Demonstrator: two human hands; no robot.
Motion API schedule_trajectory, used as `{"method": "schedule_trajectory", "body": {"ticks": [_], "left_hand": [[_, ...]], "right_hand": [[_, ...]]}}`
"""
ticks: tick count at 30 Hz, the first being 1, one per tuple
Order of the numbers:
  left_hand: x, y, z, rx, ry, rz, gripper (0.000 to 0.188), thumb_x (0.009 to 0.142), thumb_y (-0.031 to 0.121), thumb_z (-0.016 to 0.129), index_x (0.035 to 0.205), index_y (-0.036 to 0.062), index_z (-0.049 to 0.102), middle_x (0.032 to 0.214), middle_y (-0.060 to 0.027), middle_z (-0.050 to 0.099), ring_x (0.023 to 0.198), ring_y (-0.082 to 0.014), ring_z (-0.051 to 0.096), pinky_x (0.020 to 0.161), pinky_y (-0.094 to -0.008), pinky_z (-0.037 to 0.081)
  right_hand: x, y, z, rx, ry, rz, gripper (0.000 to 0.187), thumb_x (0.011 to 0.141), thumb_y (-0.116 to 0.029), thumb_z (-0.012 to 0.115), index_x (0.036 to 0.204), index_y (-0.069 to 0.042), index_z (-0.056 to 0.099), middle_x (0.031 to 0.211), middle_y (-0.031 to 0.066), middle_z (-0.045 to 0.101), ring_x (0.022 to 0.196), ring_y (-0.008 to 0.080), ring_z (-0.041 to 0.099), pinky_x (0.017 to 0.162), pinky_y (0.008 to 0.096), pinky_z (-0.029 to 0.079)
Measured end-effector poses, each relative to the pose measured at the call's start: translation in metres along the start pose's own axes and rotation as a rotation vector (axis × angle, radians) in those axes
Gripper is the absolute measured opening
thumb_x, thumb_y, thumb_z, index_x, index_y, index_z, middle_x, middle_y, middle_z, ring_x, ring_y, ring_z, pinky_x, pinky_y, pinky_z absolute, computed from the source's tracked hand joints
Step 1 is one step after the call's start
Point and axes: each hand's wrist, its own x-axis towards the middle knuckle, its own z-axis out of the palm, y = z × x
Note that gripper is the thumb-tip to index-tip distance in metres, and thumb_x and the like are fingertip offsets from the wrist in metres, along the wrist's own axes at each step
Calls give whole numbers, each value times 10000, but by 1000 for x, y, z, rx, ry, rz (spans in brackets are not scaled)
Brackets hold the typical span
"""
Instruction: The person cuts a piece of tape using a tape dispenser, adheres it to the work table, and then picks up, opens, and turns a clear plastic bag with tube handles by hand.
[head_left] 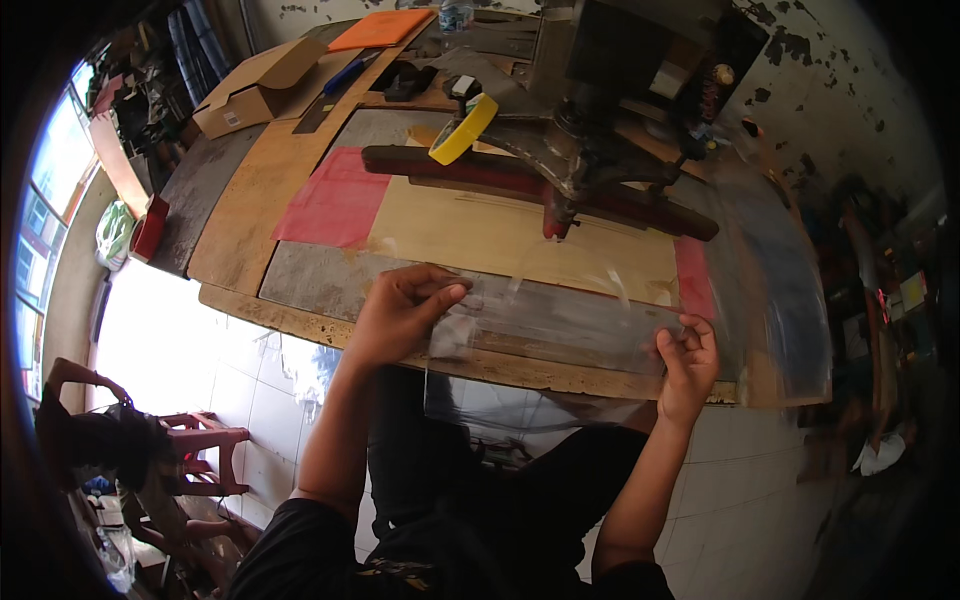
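A clear plastic sheet or bag (560,350) is stretched between my hands, over the table's near edge and partly above my lap. My left hand (400,310) pinches its upper left corner between thumb and fingers. At the other side, my right hand (688,368) is closed on the right edge. Just beyond the plastic stands a dark metal press (575,150) with a long horizontal bar. Under that bar lies a tan sheet (450,225), with red material (335,200) at both ends. A yellow tape roll (478,125) hangs on the press's arm.
Clear plastic sheets (785,300) lie along the table's right side. At the back left are an open cardboard box (250,90), an orange folder (380,30) and a blue-handled tool (344,77). Another person (110,430) is at lower left, near a red stool (210,440).
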Motion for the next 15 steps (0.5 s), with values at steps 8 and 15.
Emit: {"method": "schedule_trajectory", "body": {"ticks": [8,15], "left_hand": [[2,-2,4,-60,35,-15,249,964,197,705,1043,-39,706,838,-14,723,740,-23,572,669,-195,469],[2,-2,8,16,100,9,242,960,197,710,989,-42,691,748,28,670,643,-12,507,583,-195,415]], "right_hand": [[-1,-2,-1,-6,-24,12,306,901,-1,699,1180,22,575,878,49,664,746,106,631,668,251,533],[-2,-6,3,48,-46,0,332,906,14,678,1214,25,553,823,36,646,703,90,615,662,252,545]]}}
